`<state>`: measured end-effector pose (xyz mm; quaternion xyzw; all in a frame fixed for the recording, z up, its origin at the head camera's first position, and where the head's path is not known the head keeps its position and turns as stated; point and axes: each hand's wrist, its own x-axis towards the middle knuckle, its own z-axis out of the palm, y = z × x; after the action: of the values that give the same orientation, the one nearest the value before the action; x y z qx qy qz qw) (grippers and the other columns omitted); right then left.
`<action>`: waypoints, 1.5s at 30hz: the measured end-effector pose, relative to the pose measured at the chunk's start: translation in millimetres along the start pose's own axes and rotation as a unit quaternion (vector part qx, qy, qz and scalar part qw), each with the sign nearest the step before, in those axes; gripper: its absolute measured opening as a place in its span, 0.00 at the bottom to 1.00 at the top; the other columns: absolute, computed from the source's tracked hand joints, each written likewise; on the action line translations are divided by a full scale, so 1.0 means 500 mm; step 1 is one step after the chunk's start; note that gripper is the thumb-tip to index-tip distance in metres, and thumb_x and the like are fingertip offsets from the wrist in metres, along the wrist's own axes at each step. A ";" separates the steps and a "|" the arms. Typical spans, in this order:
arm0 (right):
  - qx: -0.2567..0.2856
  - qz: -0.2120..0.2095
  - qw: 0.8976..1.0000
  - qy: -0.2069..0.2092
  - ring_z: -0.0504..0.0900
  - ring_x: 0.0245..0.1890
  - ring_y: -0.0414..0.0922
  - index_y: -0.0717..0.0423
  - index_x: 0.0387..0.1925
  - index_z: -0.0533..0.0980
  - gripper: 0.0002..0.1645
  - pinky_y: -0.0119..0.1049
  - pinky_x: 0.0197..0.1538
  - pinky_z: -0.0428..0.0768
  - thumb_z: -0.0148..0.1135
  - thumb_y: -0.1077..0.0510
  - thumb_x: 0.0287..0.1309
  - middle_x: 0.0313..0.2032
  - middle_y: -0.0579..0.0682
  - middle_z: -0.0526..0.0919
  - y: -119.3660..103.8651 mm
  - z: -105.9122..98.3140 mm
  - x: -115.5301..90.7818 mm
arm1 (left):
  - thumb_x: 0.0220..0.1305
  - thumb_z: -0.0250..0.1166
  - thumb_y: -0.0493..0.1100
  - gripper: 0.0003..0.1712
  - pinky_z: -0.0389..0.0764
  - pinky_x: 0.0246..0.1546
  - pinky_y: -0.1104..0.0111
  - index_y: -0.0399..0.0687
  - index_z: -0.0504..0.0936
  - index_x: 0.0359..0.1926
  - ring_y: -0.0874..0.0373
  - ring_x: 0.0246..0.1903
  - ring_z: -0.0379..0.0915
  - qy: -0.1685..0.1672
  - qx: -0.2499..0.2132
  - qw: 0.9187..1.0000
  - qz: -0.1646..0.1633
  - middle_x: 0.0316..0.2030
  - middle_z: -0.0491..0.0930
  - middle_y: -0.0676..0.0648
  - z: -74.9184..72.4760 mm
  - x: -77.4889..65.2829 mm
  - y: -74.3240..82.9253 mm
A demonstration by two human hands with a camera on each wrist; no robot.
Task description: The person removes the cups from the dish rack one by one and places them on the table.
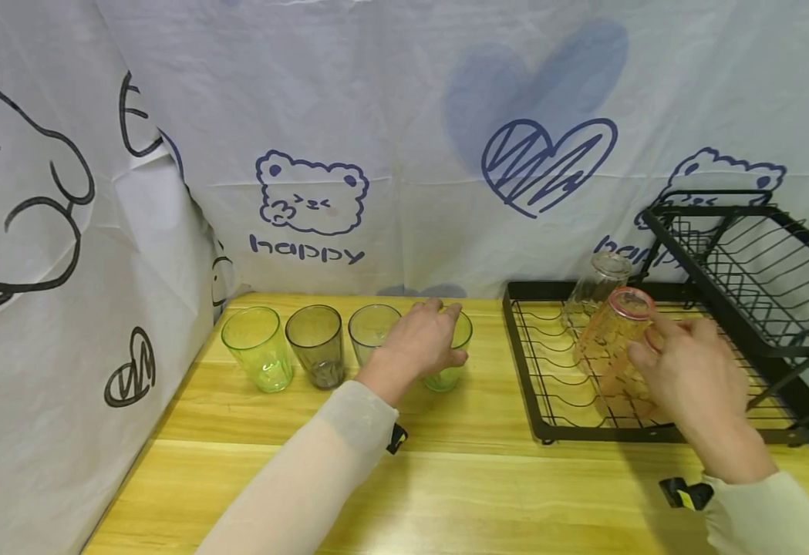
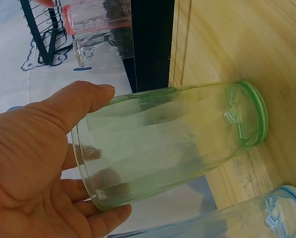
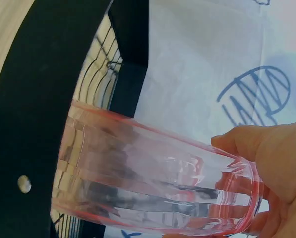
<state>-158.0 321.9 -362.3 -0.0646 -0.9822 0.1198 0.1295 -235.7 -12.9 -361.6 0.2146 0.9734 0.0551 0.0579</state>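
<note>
Landmark = black rack (image 1: 605, 434); left hand (image 1: 414, 343) is left of it, thumb and fingers round the rim of a green glass (image 2: 172, 148); that glass is upright, nearest the rack of a row of four on its left; its base is at the table (image 1: 446, 493), firm contact I can't tell.

Moving away from the rack, next in row: bluish glass (image 1: 365, 327), partly behind the left hand; then grey glass (image 1: 316, 347); then lime glass (image 1: 257, 347), farthest from the rack; all three upright.

Right hand (image 1: 702, 378) is over the rack, gripping an inverted pink glass (image 3: 152, 173) near its base; mouth points down inside the rack's rim; can't tell if it sits on the wires.

Also in the rack: a second pink glass (image 1: 608, 339), inverted, just behind the held one; clear glass (image 1: 588, 285), inverted, towards the rack's back edge; upper tier (image 1: 712, 283) stands over the rack's right side; white sheet (image 1: 418, 92) with blue doodles hangs behind the rack.
</note>
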 end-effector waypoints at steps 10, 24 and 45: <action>0.065 -0.039 0.992 0.096 0.76 0.47 0.73 0.58 0.65 0.78 0.31 0.69 0.36 0.76 0.68 0.46 0.68 0.54 0.76 0.74 -0.042 0.003 -0.019 | 0.68 0.69 0.66 0.58 0.68 0.76 0.48 0.51 0.48 0.86 0.39 0.78 0.59 -0.007 -0.018 1.000 -0.010 0.81 0.56 0.36 -0.002 -0.006 0.000; 0.209 -0.003 0.972 0.112 0.75 0.53 0.68 0.56 0.72 0.75 0.32 0.56 0.42 0.70 0.65 0.48 0.73 0.59 0.71 0.75 -0.097 0.012 -0.052 | 0.75 0.62 0.64 0.45 0.66 0.78 0.52 0.51 0.60 0.82 0.45 0.79 0.58 0.090 -0.112 0.990 0.010 0.80 0.61 0.43 -0.004 -0.030 -0.011; 0.736 0.102 0.663 -0.095 0.86 0.44 0.37 0.43 0.72 0.71 0.25 0.40 0.46 0.91 0.56 0.50 0.80 0.54 0.44 0.76 -0.178 0.081 -0.130 | 0.78 0.59 0.60 0.29 0.72 0.72 0.47 0.58 0.76 0.73 0.47 0.73 0.68 0.188 -0.347 0.918 0.039 0.73 0.74 0.48 -0.001 -0.149 0.022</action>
<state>-115.1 217.0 -393.3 -0.0360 -0.5686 0.8213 0.0283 -164.1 -34.8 -353.0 0.2050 0.8770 0.4307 -0.0580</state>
